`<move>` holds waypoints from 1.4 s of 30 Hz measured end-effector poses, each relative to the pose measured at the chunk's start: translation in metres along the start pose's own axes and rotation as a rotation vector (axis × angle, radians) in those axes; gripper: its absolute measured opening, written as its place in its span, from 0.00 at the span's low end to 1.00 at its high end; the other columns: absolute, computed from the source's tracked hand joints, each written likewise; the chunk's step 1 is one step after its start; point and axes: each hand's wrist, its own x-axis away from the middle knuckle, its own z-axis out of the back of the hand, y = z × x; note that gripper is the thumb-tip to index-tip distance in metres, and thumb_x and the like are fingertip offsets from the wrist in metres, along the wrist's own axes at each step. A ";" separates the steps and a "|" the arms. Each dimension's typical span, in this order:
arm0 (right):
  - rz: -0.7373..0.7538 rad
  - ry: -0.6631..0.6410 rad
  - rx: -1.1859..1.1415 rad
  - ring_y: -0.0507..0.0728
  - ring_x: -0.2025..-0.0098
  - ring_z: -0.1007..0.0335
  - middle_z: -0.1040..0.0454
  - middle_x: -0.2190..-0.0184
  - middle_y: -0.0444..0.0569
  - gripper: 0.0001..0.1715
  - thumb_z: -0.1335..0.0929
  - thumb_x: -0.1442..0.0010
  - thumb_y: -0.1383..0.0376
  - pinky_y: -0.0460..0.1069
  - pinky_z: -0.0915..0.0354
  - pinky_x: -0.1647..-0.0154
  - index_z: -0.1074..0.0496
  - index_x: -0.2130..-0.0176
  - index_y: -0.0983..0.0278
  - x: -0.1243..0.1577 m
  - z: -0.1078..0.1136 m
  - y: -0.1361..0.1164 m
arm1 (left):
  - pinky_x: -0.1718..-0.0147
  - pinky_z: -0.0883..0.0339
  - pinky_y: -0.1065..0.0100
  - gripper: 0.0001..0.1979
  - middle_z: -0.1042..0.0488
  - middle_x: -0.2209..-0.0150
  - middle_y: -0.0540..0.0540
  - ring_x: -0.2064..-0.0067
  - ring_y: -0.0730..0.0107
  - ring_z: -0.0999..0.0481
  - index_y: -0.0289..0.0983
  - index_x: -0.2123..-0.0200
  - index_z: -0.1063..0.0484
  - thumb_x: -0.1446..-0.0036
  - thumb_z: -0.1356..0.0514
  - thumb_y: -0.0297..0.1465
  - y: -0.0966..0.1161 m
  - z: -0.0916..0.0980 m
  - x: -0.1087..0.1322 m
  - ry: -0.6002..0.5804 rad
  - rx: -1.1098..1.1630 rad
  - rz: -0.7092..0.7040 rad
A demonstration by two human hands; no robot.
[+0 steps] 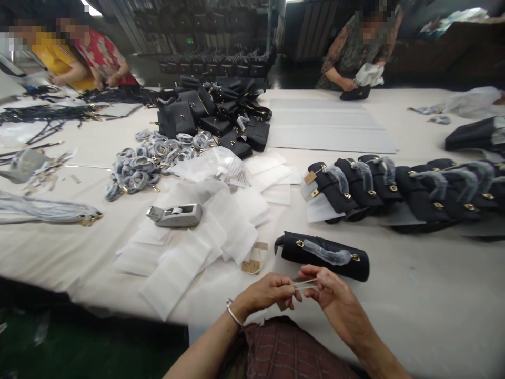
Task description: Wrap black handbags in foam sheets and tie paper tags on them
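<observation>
White string point(305, 282), long axis left to right, stretched between hands point(272, 291) point(334, 292)

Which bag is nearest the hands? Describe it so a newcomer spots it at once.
On the white-covered table, find the row of black bags at the right. Just beyond the left hand and right hand lies a black bag, its handle wrapped in cloudy film. The row's bags have wrapped handles too, but they crowd together; this one lies alone.

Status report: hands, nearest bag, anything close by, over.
Left hand, right hand: pale cord strung between them. Black bag: just beyond, handle wrapped. Tape dispenser: off left, on white sheets.
</observation>
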 end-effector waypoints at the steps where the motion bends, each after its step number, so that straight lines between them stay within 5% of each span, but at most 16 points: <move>1: -0.048 0.003 -0.110 0.58 0.62 0.30 0.26 0.67 0.48 0.19 0.24 0.52 0.52 0.48 0.33 0.71 0.29 0.77 0.62 0.000 0.001 0.000 | 0.66 0.35 0.69 0.17 0.28 0.71 0.49 0.69 0.72 0.29 0.35 0.60 0.23 0.39 0.42 0.43 0.003 0.000 -0.001 0.032 -0.036 -0.026; 4: -0.114 0.068 -0.189 0.51 0.74 0.35 0.30 0.76 0.44 0.18 0.22 0.52 0.54 0.45 0.38 0.78 0.29 0.74 0.63 -0.003 0.003 0.004 | 0.61 0.33 0.67 0.09 0.25 0.63 0.47 0.62 0.69 0.28 0.37 0.61 0.23 0.42 0.39 0.34 0.021 0.002 -0.009 0.302 -0.281 -0.225; 7: -0.148 0.171 -0.115 0.50 0.73 0.33 0.25 0.70 0.46 0.23 0.20 0.57 0.55 0.44 0.36 0.77 0.25 0.65 0.64 -0.010 0.005 0.009 | 0.51 0.34 0.62 0.10 0.25 0.57 0.44 0.53 0.64 0.28 0.39 0.56 0.25 0.39 0.44 0.28 0.046 0.005 -0.031 0.546 -0.564 -0.480; 10: -0.117 0.215 -0.101 0.51 0.70 0.30 0.23 0.65 0.47 0.34 0.19 0.59 0.55 0.44 0.34 0.75 0.27 0.54 0.62 -0.014 0.003 0.012 | 0.43 0.38 0.58 0.17 0.26 0.48 0.43 0.45 0.63 0.31 0.41 0.45 0.31 0.35 0.49 0.26 0.067 0.006 -0.061 0.506 -0.842 -0.583; 13: -0.084 0.212 -0.089 0.52 0.70 0.29 0.23 0.63 0.47 0.35 0.20 0.57 0.55 0.44 0.34 0.75 0.29 0.52 0.61 -0.015 0.000 0.012 | 0.46 0.35 0.58 0.17 0.24 0.50 0.44 0.49 0.63 0.27 0.40 0.44 0.33 0.33 0.50 0.28 0.077 0.005 -0.084 0.375 -0.976 -0.511; 19: -0.020 0.198 -0.121 0.52 0.71 0.29 0.24 0.63 0.43 0.42 0.21 0.55 0.57 0.45 0.34 0.75 0.37 0.45 0.56 -0.020 -0.010 0.009 | 0.51 0.33 0.65 0.13 0.22 0.59 0.48 0.56 0.66 0.25 0.41 0.51 0.29 0.33 0.50 0.31 0.076 0.001 -0.092 0.397 -0.750 -0.379; 24: 0.032 0.058 0.006 0.52 0.75 0.32 0.29 0.74 0.38 0.43 0.25 0.47 0.55 0.46 0.34 0.76 0.44 0.39 0.53 -0.032 -0.011 0.008 | 0.53 0.31 0.66 0.18 0.28 0.53 0.44 0.56 0.67 0.25 0.40 0.46 0.29 0.41 0.42 0.27 0.075 0.007 -0.093 0.417 -0.655 -0.454; 28: -0.010 0.001 0.064 0.53 0.74 0.31 0.27 0.74 0.40 0.39 0.25 0.47 0.54 0.46 0.35 0.77 0.41 0.41 0.57 -0.038 -0.004 0.008 | 0.52 0.31 0.66 0.10 0.25 0.57 0.44 0.57 0.66 0.25 0.37 0.57 0.23 0.40 0.42 0.26 0.077 0.016 -0.096 0.326 -0.740 -0.488; 33: -0.024 0.062 -0.024 0.53 0.70 0.29 0.25 0.69 0.44 0.31 0.23 0.51 0.56 0.45 0.34 0.77 0.32 0.51 0.61 -0.032 -0.009 0.003 | 0.54 0.31 0.66 0.09 0.22 0.59 0.43 0.58 0.64 0.24 0.37 0.60 0.22 0.37 0.41 0.32 0.069 0.015 -0.092 0.352 -0.793 -0.525; 38: -0.015 0.257 -0.111 0.57 0.62 0.25 0.23 0.59 0.47 0.30 0.21 0.57 0.57 0.44 0.31 0.78 0.28 0.54 0.59 -0.016 -0.013 0.013 | 0.60 0.33 0.69 0.08 0.23 0.65 0.47 0.63 0.68 0.25 0.36 0.66 0.25 0.40 0.40 0.34 0.074 0.014 -0.077 0.534 -0.338 -0.440; 42: -0.056 0.331 -0.009 0.62 0.57 0.25 0.22 0.61 0.49 0.25 0.20 0.60 0.55 0.46 0.28 0.77 0.23 0.61 0.61 -0.011 -0.005 0.016 | 0.64 0.38 0.71 0.11 0.29 0.71 0.51 0.67 0.73 0.31 0.35 0.67 0.30 0.40 0.42 0.38 0.087 0.018 -0.060 0.337 -0.055 -0.306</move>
